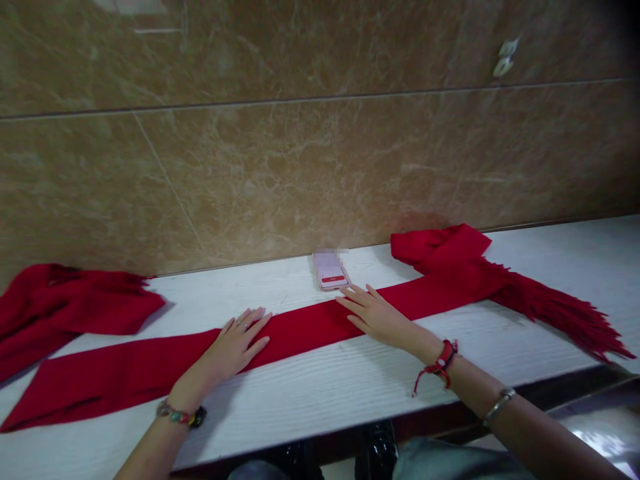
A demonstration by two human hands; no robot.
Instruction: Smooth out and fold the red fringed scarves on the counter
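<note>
A long red scarf (305, 331) lies folded into a flat strip along the white table. My left hand (234, 345) rests on it left of the middle, fingers spread, a ring on one finger. Farther right, my right hand (373, 315) lies flat on the same strip with its fingers apart. The scarf's right end is bunched and crossed over, with a fringe (565, 313) trailing toward the table's front edge. Neither hand grips the cloth.
A phone (330, 270) with a lit screen lies near the wall, just beyond the scarf. Another bunched red cloth (80, 300) with some fringe sits at the far left. The white table (320, 393) meets a brown marbled wall (280, 180) carrying a socket (505, 59).
</note>
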